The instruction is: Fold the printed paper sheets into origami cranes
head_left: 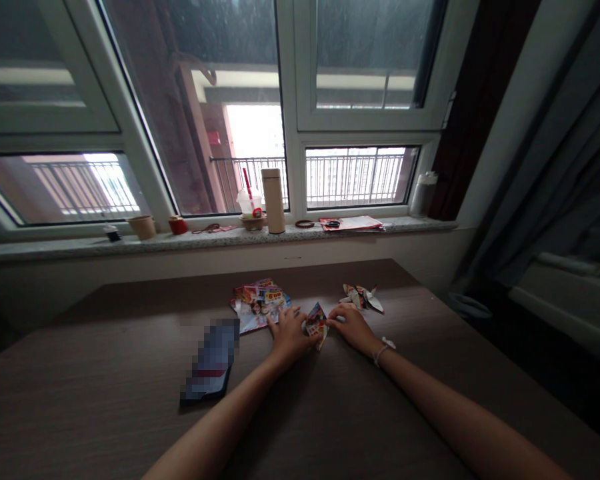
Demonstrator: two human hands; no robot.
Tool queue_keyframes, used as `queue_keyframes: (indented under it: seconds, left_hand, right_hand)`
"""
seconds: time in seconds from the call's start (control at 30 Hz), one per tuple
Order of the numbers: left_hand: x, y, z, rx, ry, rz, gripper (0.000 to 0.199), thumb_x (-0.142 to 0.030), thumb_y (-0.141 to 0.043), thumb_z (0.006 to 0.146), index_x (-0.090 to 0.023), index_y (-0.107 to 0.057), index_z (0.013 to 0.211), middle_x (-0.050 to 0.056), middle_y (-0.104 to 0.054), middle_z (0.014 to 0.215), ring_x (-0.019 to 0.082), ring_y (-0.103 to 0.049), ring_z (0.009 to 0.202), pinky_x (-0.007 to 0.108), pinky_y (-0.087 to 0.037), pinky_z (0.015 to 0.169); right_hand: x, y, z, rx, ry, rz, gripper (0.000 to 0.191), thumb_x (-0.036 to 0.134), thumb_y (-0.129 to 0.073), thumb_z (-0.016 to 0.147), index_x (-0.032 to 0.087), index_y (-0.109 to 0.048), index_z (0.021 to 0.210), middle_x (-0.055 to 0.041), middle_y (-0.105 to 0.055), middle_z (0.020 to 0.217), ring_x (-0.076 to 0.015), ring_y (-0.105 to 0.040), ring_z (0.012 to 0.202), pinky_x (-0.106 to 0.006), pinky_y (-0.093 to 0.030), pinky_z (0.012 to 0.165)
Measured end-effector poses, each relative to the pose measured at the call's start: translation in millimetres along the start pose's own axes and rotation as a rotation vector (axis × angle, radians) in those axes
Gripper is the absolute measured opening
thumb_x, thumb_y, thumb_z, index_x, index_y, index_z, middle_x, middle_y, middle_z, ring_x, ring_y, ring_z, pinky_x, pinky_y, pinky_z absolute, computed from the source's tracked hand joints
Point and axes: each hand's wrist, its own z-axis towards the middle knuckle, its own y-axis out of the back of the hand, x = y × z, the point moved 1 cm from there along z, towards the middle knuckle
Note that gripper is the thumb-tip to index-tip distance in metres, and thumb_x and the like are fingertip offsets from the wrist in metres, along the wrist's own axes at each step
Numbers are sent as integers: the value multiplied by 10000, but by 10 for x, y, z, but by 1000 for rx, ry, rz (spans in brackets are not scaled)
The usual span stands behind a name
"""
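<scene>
Between my two hands is a small folded piece of printed paper [317, 321], with a pointed top and colourful print. My left hand [290, 335] grips its left and lower side, thumb toward the bottom. On the other side, my right hand [354, 325] pinches the paper's right edge between thumb and fingers. Just beyond my left hand lies a stack of colourful printed sheets [257, 308]. Past my right hand rest several folded paper pieces [364, 297] with pointed ends. A bracelet circles my right wrist.
A phone [213, 360] with a blurred screen lies left of my left forearm on the brown table [105, 360]. Along the windowsill [205, 241] stand a tan bottle [273, 201], a cup with a red straw [250, 202], a paper cup [143, 227] and a white bottle [423, 195].
</scene>
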Motion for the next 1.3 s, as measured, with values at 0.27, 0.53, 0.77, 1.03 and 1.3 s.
queue_keyframes:
  seconds: [0.27,0.53,0.77,1.03,1.3]
  left_hand:
    - [-22,-17,-3,-5,-13,-9,494,-533,-713,720,-277,-666,1140,83,-460,1483,362,-311,1415,721,-49,1129]
    - [-74,-67,-6,10,-43,-22,507,-524,-714,726,-272,-665,1163,97,-440,1497,352,-295,1419,723,-25,1126]
    - [-78,-72,-6,11,-42,-29,490,-521,-721,719,-276,-675,1142,93,-442,1496,352,-292,1418,723,-10,1123]
    - [-114,-63,-24,0,-47,-26,465,-503,-718,725,-268,-682,1125,103,-440,1495,355,-299,1415,723,-32,1125]
    - [-112,-76,-10,-1,-49,-10,485,-506,-719,719,-262,-683,1136,104,-432,1502,356,-294,1418,724,-40,1123]
  right_hand:
    - [19,-7,10,-70,61,26,63,278,-696,813,226,-728,830,-42,-683,940,-237,-553,1018,-377,-360,953]
    - [-9,24,55,-125,50,75,111,291,-722,791,201,-703,729,-45,-657,841,-231,-565,935,-355,-397,872]
    - [-16,17,79,-177,76,135,110,291,-675,822,196,-705,777,-41,-663,856,-215,-576,920,-351,-400,887]
    - [24,31,90,-204,92,194,157,352,-627,853,218,-708,864,-43,-673,928,-213,-568,950,-356,-409,903]
    - [45,31,102,-224,104,186,187,359,-583,876,207,-681,830,-42,-660,894,-212,-564,942,-361,-402,910]
